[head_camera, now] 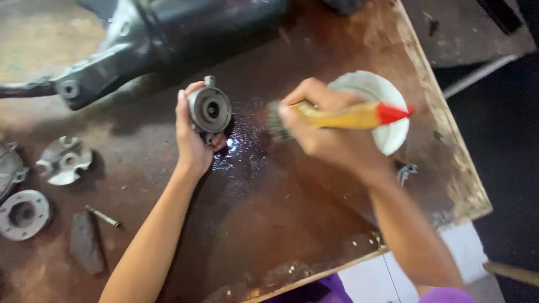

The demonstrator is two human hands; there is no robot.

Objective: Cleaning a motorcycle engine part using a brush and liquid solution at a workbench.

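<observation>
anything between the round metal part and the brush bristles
Only a wet, shiny patch of table between the metal part and brush, in the head view.

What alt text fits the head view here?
The left hand holds a round grey metal housing over a wet brown wooden table; the right hand grips a yellow-handled, red-tipped brush beside a white bowl.
</observation>
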